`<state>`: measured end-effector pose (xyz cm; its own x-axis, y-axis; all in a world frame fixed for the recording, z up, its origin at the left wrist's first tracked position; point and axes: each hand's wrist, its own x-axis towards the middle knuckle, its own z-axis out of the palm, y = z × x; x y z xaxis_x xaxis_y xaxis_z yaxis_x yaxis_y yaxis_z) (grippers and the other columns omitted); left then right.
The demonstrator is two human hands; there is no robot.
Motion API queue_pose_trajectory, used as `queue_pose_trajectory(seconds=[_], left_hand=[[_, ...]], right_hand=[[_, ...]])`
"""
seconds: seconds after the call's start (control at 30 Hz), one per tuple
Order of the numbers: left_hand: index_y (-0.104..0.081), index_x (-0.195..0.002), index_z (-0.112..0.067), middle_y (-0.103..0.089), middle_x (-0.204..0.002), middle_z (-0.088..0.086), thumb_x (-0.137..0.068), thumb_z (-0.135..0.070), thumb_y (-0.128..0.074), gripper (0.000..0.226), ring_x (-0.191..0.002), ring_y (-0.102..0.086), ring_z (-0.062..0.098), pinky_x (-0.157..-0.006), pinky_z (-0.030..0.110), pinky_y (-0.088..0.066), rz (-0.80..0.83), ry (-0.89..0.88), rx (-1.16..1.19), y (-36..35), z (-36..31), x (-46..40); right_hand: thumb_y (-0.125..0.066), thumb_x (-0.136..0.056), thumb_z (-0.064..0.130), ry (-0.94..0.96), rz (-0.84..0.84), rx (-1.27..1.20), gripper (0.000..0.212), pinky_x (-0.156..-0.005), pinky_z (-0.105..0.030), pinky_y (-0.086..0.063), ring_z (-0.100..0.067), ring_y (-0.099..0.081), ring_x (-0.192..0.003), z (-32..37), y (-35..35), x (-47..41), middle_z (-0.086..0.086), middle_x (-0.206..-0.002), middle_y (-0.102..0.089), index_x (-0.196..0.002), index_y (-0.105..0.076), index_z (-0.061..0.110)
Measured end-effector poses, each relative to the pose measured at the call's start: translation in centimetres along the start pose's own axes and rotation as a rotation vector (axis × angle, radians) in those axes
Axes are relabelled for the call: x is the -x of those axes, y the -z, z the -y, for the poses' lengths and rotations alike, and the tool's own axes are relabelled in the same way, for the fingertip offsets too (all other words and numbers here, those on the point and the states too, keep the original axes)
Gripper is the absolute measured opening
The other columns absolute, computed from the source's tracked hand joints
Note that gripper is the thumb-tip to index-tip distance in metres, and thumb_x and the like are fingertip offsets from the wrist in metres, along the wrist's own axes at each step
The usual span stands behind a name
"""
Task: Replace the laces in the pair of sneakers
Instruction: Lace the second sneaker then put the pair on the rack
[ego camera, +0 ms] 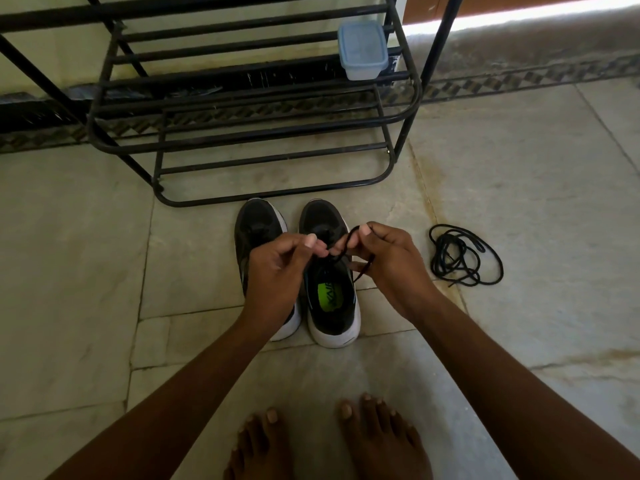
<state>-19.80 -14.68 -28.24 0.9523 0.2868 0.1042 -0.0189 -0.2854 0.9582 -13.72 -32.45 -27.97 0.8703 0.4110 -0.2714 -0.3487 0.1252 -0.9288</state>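
Both hands over right sneaker (332, 271), long axis near-to-far; left hand (277, 268) and right hand (384, 258) each pinch its lace (346, 252).

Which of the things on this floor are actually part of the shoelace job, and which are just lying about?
Part of the job:
- right sneaker
- left sneaker
- black lace, pinched by left hand and right hand
- loose laces on the floor

Just lying about:
- black metal rack
- plastic box on the rack
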Motion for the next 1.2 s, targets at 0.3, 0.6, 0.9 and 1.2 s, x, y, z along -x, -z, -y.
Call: queue_pose_trajectory(seconds=[0.3,0.6,0.9,1.2], left_hand=[[-0.072,-0.116,0.002,-0.068,-0.117,0.011,-0.099,-0.012,-0.055,0.028,-0.11,-0.067,0.02,-0.096,0.04,-0.057,0.082,-0.275,-0.247,-0.1,1.7,0.3],[-0.078,-0.092,-0.001,-0.076,-0.089,0.008,-0.089,-0.011,-0.071,0.013,-0.081,-0.072,0.008,-0.078,0.029,-0.061,0.074,-0.352,-0.246,0.6,1.9,0.0],[-0.075,-0.103,-0.004,-0.069,-0.107,0.008,-0.083,-0.024,-0.081,0.029,-0.084,-0.071,0.006,-0.082,0.021,-0.058,0.187,-0.361,-0.283,1.0,1.6,-1.2],[-0.079,-0.094,-0.006,-0.073,-0.088,0.003,-0.081,-0.013,-0.085,0.017,-0.08,-0.069,0.008,-0.08,0.022,-0.057,0.103,-0.319,-0.371,0.1,1.2,-1.4]], right_hand=[[-0.043,-0.108,0.009,0.021,0.026,0.212,0.031,-0.068,-0.029,-0.052,-0.019,-0.064,-0.076,-1.7,0.1,-0.7,-0.008,-0.079,-0.067,-0.111,-0.073,0.003],[-0.065,-0.095,0.0,0.188,-0.06,0.597,0.013,-0.053,-0.028,-0.057,-0.015,-0.073,-0.06,-2.0,-0.6,-0.7,-0.006,-0.07,-0.073,-0.088,-0.073,0.008],[-0.061,-0.092,-0.005,0.38,0.001,0.745,0.019,-0.083,-0.024,-0.059,-0.009,-0.071,-0.086,-2.2,-0.3,-0.7,0.002,-0.091,-0.074,-0.097,-0.073,0.009],[-0.07,-0.093,0.01,0.447,0.083,0.76,0.02,-0.084,-0.01,-0.049,-0.004,-0.07,-0.094,-1.6,0.7,0.2,0.002,-0.103,-0.077,-0.112,-0.075,0.01]])
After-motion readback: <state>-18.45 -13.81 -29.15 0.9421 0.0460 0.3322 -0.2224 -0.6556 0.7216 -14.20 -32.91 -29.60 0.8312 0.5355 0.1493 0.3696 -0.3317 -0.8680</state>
